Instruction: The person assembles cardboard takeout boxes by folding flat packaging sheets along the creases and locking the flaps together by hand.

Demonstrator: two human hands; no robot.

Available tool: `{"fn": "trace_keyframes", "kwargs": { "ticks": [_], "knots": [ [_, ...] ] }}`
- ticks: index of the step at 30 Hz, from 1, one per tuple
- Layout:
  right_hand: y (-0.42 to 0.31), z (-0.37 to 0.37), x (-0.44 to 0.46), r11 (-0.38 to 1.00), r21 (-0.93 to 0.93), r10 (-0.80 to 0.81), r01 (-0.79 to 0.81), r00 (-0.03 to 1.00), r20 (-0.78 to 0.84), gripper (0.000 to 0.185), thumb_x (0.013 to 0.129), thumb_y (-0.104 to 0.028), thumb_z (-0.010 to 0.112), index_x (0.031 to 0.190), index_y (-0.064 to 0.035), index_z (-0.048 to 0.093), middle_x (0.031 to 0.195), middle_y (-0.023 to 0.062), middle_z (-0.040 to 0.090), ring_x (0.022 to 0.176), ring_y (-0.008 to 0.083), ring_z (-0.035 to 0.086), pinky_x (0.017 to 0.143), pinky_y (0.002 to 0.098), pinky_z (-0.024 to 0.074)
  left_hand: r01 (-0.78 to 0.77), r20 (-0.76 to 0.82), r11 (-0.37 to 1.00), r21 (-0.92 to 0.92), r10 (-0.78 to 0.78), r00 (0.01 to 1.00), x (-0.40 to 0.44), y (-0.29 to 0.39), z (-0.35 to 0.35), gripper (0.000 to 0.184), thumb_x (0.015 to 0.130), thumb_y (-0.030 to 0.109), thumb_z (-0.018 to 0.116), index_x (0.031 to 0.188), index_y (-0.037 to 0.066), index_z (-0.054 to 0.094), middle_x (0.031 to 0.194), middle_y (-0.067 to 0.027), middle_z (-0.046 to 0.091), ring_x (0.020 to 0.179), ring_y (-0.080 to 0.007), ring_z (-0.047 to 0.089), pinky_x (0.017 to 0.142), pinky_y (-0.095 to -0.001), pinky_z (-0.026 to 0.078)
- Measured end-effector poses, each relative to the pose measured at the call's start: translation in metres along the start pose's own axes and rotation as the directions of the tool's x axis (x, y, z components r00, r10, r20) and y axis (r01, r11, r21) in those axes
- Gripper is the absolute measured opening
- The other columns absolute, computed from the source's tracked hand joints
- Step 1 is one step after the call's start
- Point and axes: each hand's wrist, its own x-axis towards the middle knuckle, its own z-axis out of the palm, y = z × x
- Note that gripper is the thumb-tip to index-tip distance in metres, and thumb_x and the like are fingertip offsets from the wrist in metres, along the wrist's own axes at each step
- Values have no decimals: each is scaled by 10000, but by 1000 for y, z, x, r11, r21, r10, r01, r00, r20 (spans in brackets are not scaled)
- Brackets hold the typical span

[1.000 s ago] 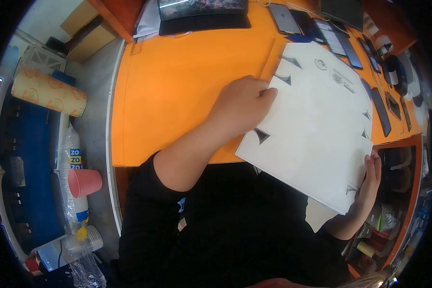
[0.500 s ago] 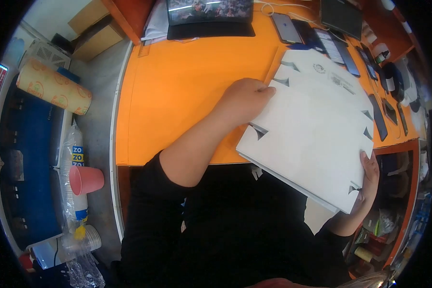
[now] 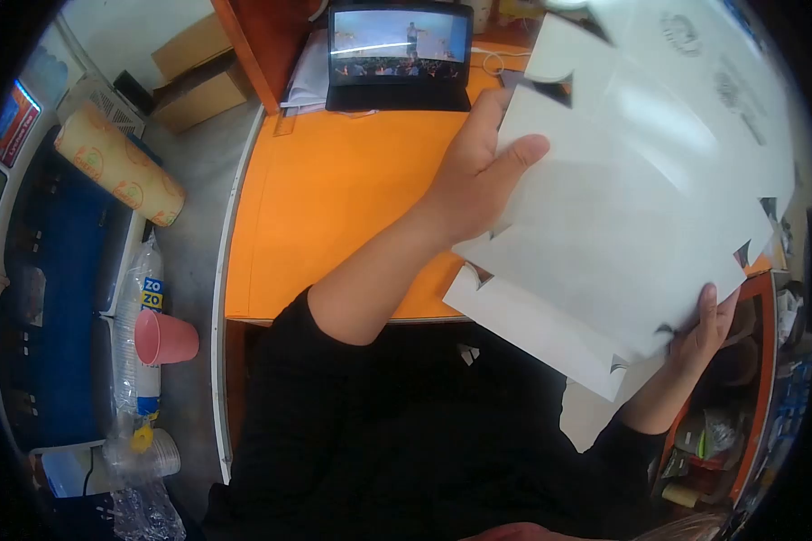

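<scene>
A white flat-folded cardboard box (image 3: pixel 604 216) with curved die-cut slots and grey printed marks fills the right side of the view. It is raised and tilted above the orange table. My left hand (image 3: pixel 487 167) grips its left edge, thumb on the upper face and the other fingers partly hidden. At the lower right edge, my right hand (image 3: pixel 702 335) is closed on the cardboard, thumb on top. A white strip of cardboard (image 3: pixel 532 329) with its own slots shows along the near side, below the main panel; whether it is a flap or another layer I cannot tell.
A tablet (image 3: pixel 400 50) playing a video stands at the back of the orange table (image 3: pixel 334 198). On the left are a pink cup (image 3: pixel 167 337), a wrapped stack of cups (image 3: pixel 140 307) and a patterned roll (image 3: pixel 117 167). Shelves (image 3: pixel 722 424) hold items at right.
The cardboard has come up closer to the camera and tilted, hiding the phones behind it. My left hand has moved up with its edge, and the near strip has spread from the main panel.
</scene>
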Motion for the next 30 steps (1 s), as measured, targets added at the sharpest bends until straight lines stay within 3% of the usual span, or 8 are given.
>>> {"fn": "trace_keyframes", "kwargs": {
  "ticks": [5,8,11,17,22,25,28,30],
  "knots": [
    [46,-35,10,974,221,36,-42,999,29,539,914,-85,632,1376,35,381,1311,151,532,1179,228,535,1022,359,397,-205,27,976,69,203,979,12,-5,4,440,984,255,564,1305,45,348,1195,-80,511,1125,-127,488,977,-284,404],
    [67,-40,4,960,264,72,-98,992,107,573,877,-118,698,1354,20,411,1265,129,560,1145,211,549,1014,364,402,-65,11,994,84,64,998,4,-23,10,599,953,369,581,1336,-32,353,1346,-201,466,1263,-280,457,1056,-371,345],
    [97,-55,-6,948,263,164,-181,983,85,615,832,-126,754,1335,23,431,1247,115,565,1120,216,559,994,357,412,74,-57,997,12,-73,996,2,-35,16,669,932,427,602,1332,-53,364,1306,-213,502,1230,-292,493,1041,-369,370],
    [65,-35,5,996,59,75,-69,991,-111,686,763,-180,821,1300,50,462,1226,134,573,1082,234,574,957,337,430,213,152,975,64,-221,964,1,8,6,682,937,468,578,1373,-24,394,1192,-206,586,1153,-263,558,970,-349,442],
    [31,-24,-7,979,-1,204,-206,969,-137,681,773,-207,809,1286,81,466,1203,141,586,1065,222,576,932,326,441,493,486,765,-415,-272,831,-24,33,8,902,793,635,660,1387,7,400,1292,-183,532,1210,-248,515,980,-354,440],
    [20,-23,-26,979,-193,42,-67,991,-130,473,820,-198,769,1155,77,579,1053,104,651,923,187,616,847,295,466,502,444,815,-291,-349,825,-28,30,26,1120,620,731,735,1399,8,380,1330,-196,492,1275,-295,460,1032,-391,405],
    [-16,-5,-40,894,-413,-212,176,976,-42,281,860,-169,722,1005,60,648,905,67,671,788,151,613,759,272,473,406,304,903,142,-430,850,-19,45,41,1062,624,621,808,1364,-18,394,1275,-228,519,1249,-323,488,1014,-390,423],
    [-13,-19,-46,896,-388,-227,215,974,16,309,854,-142,717,1070,56,621,946,75,661,834,154,613,774,273,473,390,188,901,188,-423,886,-12,47,53,1020,616,605,825,1310,-28,427,1231,-222,539,1208,-320,522,978,-370,451]
  ]
}}
